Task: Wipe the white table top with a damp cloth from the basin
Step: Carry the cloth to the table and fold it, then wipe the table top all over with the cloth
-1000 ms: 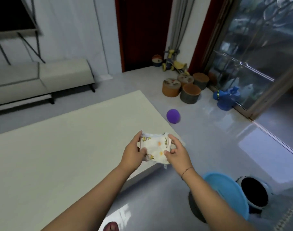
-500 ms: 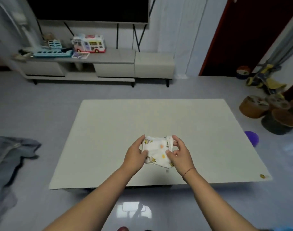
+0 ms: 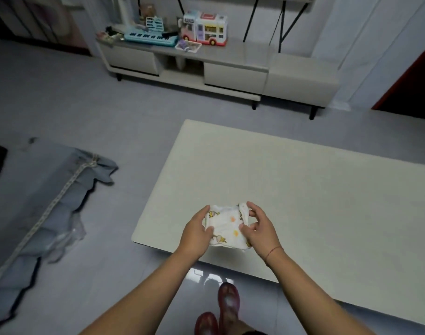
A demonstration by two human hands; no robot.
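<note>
Since the one white table top must be wiped edge to edge, I stand at its near left corner, a sensible place to begin. The one cloth is bunched into a pad over that corner, probably to give it a flat face. Both hands pinch it, left hand and right hand, fingers curled on opposite edges.

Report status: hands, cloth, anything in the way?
Left hand and right hand both grip the folded printed cloth. Cloth over near left corner of white table top. Toy bus, toy keyboard on far console, off the table.
</note>
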